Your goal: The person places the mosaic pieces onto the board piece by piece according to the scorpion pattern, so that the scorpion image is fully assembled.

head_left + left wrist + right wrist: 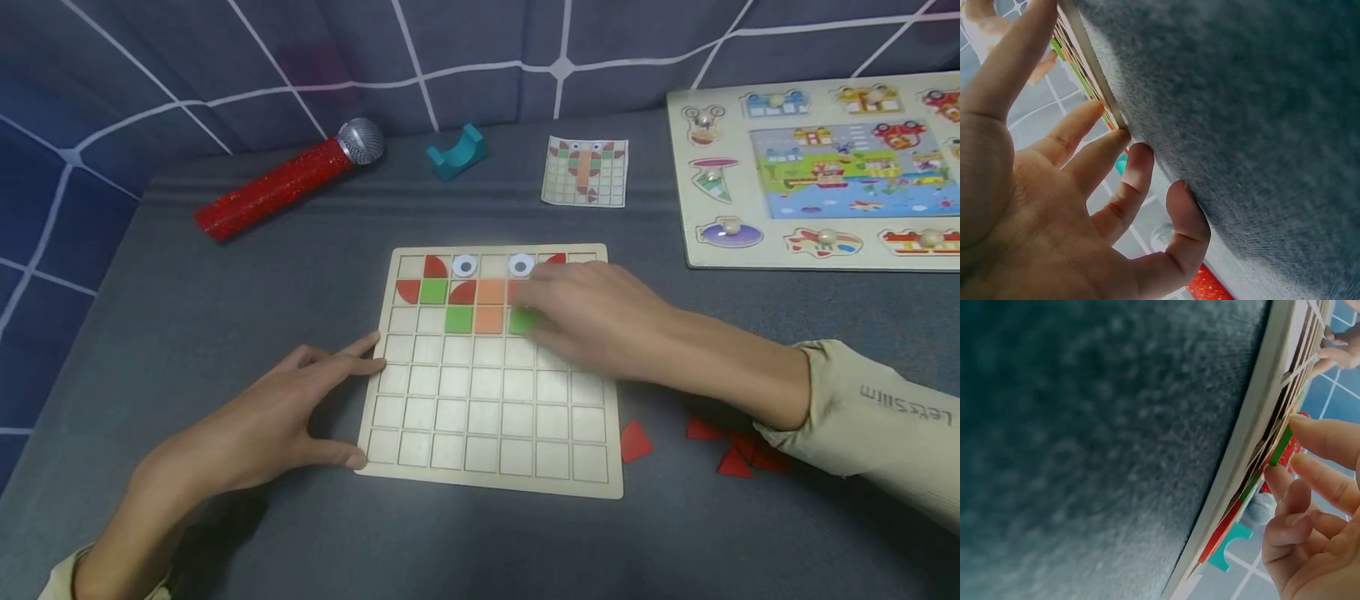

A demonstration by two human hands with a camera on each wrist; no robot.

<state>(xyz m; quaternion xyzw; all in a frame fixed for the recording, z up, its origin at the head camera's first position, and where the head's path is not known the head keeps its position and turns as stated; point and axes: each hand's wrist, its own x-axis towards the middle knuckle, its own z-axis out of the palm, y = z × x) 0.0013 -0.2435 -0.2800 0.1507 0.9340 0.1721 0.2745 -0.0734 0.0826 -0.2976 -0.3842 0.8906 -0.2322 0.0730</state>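
Observation:
A wooden grid board (491,400) lies on the table, its top rows holding red quarter-round tiles, green and orange squares and two googly-eye discs. My right hand (600,312) is over its upper right part, slightly blurred in the head view. In the right wrist view, that hand's fingertips pinch a green square tile (1281,445) at the board's surface. My left hand (277,417) touches the board's left edge, fingertips along the side and thumb at the near corner. The right hand hides some cells at the board's upper right.
Loose red tiles (636,442) lie right of the board, some partly under the right sleeve. Behind are a printed pattern card (558,179), a teal curved piece (459,155) and a red microphone (277,190). A wooden knob puzzle (720,254) sits at the right.

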